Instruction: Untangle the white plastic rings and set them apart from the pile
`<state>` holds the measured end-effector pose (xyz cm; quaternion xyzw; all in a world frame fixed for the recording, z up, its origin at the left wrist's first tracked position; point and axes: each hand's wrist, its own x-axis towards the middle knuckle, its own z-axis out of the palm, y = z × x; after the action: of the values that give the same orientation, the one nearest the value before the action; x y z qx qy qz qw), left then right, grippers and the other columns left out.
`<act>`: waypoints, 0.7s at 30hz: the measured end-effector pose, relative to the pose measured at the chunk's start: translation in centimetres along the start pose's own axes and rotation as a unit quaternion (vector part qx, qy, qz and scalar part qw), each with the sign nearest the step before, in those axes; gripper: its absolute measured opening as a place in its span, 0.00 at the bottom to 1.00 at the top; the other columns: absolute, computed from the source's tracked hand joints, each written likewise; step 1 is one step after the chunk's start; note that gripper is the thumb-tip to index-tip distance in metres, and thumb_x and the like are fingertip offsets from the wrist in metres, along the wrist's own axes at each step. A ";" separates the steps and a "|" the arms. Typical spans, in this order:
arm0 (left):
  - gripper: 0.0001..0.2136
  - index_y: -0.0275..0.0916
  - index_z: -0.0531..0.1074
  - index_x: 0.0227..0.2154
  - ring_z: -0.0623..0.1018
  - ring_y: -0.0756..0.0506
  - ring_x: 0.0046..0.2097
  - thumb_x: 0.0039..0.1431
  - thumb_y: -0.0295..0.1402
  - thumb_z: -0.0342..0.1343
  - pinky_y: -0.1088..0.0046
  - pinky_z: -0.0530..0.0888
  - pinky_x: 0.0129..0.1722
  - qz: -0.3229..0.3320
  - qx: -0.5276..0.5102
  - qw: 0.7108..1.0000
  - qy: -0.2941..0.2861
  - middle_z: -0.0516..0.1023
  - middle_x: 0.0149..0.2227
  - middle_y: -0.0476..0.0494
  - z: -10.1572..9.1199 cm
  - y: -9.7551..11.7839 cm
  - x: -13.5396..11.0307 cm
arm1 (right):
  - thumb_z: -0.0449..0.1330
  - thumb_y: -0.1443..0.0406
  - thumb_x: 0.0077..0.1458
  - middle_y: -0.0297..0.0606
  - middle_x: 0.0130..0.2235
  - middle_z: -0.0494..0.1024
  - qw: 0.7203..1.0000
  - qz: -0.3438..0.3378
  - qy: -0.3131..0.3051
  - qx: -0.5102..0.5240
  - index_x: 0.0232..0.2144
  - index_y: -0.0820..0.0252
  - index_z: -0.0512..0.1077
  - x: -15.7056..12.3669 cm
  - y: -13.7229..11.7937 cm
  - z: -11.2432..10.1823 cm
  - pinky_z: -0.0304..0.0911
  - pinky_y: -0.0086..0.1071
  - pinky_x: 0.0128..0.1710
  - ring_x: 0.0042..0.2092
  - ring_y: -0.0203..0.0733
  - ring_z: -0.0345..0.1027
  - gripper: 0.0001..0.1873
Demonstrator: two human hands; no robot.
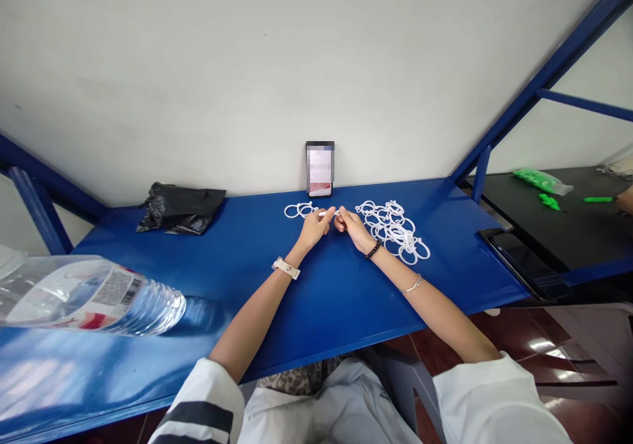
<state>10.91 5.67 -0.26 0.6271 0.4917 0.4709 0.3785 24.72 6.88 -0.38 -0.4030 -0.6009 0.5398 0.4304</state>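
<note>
Over the blue table my left hand (313,230) and my right hand (354,227) meet, fingers pinched. Between their fingertips is a white plastic ring (324,214), seen nearly edge-on and partly covered by the fingers. Just left of my left hand lie a couple of similar white rings (291,211), flat on the table. A loose heap of several white rings (395,229), with small eyelets on their rims, spreads beside my right hand and wrist.
A phone (320,169) leans upright against the wall. A black plastic bag (182,208) and a large clear bottle (113,297) lie on the blue table (237,259) at left. A dark phone-like device (519,259) is at the right edge; green pieces (541,181) lie on the neighbouring black table.
</note>
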 end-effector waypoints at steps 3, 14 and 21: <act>0.22 0.39 0.60 0.17 0.64 0.52 0.19 0.60 0.50 0.46 0.73 0.63 0.26 0.000 -0.005 1.000 0.000 0.62 0.12 0.53 0.0 0.0 -0.1 | 0.48 0.34 0.50 0.29 0.18 0.59 1.000 0.000 -0.002 0.022 0.19 0.55 0.56 0.0 0.1 0.0 0.53 0.33 0.28 0.23 0.36 0.52 0.32; 0.10 0.41 0.63 0.36 0.70 0.50 0.26 0.57 0.40 0.54 0.75 0.64 0.29 0.017 0.097 0.978 0.186 0.68 0.24 0.53 0.0 0.0 -0.4 | 0.51 0.44 0.55 0.33 0.23 0.67 0.999 -0.022 0.024 -0.007 0.25 0.58 0.68 -0.2 0.6 0.5 0.57 0.33 0.29 0.26 0.37 0.61 0.25; 0.08 0.41 0.62 0.38 0.72 0.44 0.39 0.55 0.25 0.49 0.67 0.68 0.40 0.033 0.170 0.946 0.273 0.71 0.35 0.43 -0.4 -1.3 -0.1 | 0.47 0.65 0.61 0.42 0.41 0.76 0.905 -0.168 0.100 -0.379 0.36 0.57 0.73 0.0 -0.4 -1.4 0.59 0.41 0.47 0.45 0.47 0.66 0.14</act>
<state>10.16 5.83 -1.39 0.5454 0.6279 0.5458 0.1015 26.01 7.24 0.08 -0.4809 -0.7727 0.1482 0.3869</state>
